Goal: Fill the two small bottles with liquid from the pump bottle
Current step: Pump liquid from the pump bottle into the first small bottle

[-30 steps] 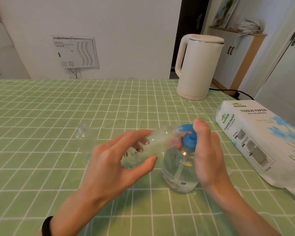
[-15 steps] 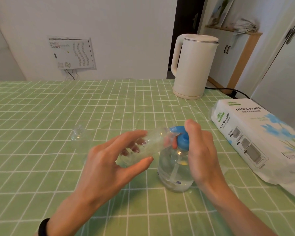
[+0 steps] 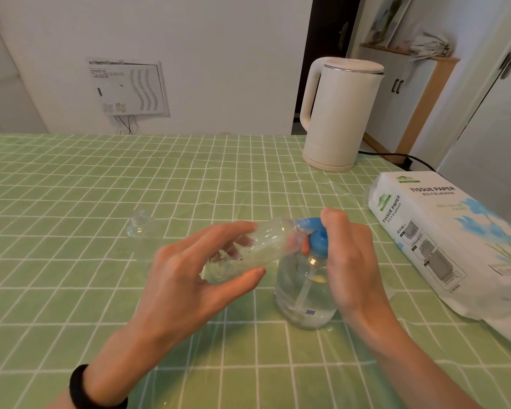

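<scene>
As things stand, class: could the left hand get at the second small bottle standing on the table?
Probably not yet. The path to the empty small bottle looks clear across the tablecloth, but the left hand is full, holding the other small bottle tilted at the pump bottle spout.

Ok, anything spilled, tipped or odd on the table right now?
No spill shows. The small bottle in the left hand is tilted nearly sideways, mouth at the blue spout of the pump bottle, deliberately. The second small bottle stands upright, apparently empty. The right hand rests on the pump.
</scene>
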Demonstrator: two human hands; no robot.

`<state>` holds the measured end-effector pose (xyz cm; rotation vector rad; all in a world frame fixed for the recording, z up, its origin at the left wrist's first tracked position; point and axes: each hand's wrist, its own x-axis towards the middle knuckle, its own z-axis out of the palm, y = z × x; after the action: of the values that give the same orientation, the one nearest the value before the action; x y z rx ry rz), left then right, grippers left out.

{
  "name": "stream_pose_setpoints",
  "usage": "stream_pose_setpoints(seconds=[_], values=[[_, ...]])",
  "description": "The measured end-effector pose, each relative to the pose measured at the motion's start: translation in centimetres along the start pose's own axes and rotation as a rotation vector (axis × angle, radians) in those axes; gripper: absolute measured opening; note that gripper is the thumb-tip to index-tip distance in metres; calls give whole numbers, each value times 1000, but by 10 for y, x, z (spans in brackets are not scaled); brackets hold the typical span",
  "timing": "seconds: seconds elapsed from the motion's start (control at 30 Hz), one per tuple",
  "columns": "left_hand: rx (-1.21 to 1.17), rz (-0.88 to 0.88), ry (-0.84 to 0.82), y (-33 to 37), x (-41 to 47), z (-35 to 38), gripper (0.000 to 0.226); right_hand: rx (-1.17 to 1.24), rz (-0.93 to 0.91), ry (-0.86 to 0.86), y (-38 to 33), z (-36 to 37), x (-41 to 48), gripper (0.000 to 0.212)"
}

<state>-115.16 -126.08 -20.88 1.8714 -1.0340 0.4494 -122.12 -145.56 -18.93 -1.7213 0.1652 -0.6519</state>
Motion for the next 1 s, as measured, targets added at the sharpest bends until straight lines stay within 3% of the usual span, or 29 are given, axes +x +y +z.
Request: stream_pose_setpoints(seconds=[0.27,0.5,0.8,1.0], values=[[-26,9,31,-4,1,0,52,18,28,20,-2,3,-3,67],[-5,30,17,-4,2,-1,52,27,-2,-4,-2,1,-1,54],[-24,24,29,-6,0,-1,52,1,10,16,0,2,-3,66],[-12,36,22,-5,1,-1,52,7,-3,3,0,1,0,56]])
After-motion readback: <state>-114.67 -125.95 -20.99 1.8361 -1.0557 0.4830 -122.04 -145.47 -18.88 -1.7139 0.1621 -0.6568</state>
